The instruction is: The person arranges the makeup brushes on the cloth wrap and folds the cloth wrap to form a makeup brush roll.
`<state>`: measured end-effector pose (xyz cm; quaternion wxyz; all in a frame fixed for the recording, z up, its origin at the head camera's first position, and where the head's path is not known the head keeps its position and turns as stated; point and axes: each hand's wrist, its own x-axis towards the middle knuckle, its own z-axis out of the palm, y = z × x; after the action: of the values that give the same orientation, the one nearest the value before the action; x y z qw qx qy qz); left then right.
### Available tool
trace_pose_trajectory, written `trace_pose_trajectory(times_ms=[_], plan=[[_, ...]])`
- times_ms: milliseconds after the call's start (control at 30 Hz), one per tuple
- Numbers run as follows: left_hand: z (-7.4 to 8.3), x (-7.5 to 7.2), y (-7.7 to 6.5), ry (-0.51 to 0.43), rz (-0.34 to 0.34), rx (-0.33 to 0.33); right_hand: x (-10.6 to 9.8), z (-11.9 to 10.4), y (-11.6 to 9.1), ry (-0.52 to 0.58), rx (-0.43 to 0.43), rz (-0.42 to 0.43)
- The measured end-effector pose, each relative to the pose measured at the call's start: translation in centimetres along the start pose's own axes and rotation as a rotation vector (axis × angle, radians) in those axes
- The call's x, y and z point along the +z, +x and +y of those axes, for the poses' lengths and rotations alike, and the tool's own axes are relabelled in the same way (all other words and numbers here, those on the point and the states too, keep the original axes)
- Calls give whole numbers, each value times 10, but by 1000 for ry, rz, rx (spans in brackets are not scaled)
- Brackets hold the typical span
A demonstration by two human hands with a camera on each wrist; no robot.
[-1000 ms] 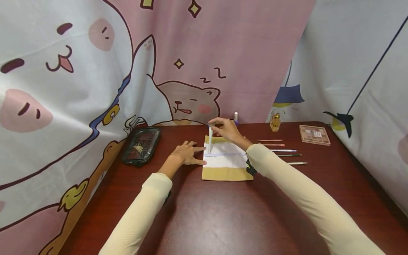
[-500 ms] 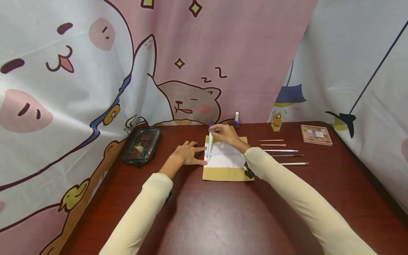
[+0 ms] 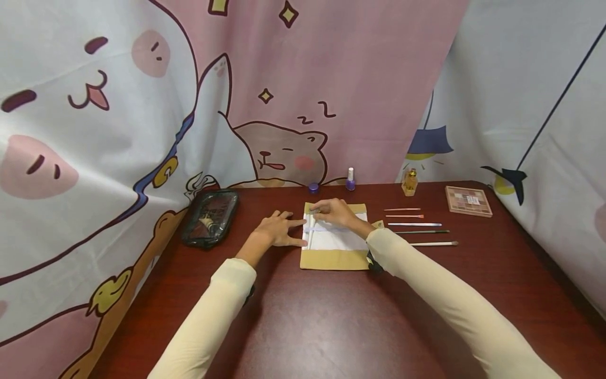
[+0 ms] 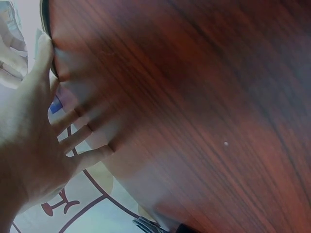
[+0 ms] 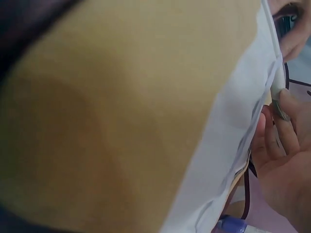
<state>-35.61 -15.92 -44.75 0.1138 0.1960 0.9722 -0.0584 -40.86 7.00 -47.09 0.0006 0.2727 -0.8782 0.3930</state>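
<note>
A tan fabric brush roll (image 3: 333, 259) with a white inner panel lies flat on the table, a pale lavender strap (image 3: 337, 229) running across it. My right hand (image 3: 334, 212) pinches a makeup brush (image 3: 312, 231) near its metal ferrule, thumb against fingers, as the right wrist view shows. The white handle points toward me along the roll's left side and crosses the strap. The brush head is hidden by the hand. My left hand (image 3: 275, 230) rests at the roll's left edge, fingers spread, with thumb and index fingertip on the edge.
Several makeup brushes (image 3: 414, 225) lie in a row right of the roll. Behind stand a purple nail polish bottle (image 3: 350, 180), a small purple-lidded jar (image 3: 313, 188) and a gold perfume bottle (image 3: 410, 183). An eyeshadow palette (image 3: 468, 201) lies at right, a black clear-topped pouch (image 3: 210, 217) at left.
My right hand has come down and toward me with the brush, whose handle now lies lower over the roll, past the strap. The purple-lidded jar is uncovered. My left hand stays put.
</note>
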Motion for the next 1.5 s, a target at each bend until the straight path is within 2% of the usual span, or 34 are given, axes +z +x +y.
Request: trace_pose_trajectory(times_ms=[200,433,700,867,1200,1500], plan=[[0,-1,-3,8,12,14,5,0,-7,17,-52,-42],[1,-1,-3,-3,15,25,8,-4,-17,36,-55,-88],[3,-2,-3,-10,18,19,3,-4,-21,20,-73,-50],[3,-2,-2,-9,14,12,-6,-7,-27,7,-99,-23],[6,-4,-8,-37,24,20,-32,-16,-49,12,-144,-25],[8,-4,-8,-43,-11,4,-61,-12,-76,-13,-135,-3]])
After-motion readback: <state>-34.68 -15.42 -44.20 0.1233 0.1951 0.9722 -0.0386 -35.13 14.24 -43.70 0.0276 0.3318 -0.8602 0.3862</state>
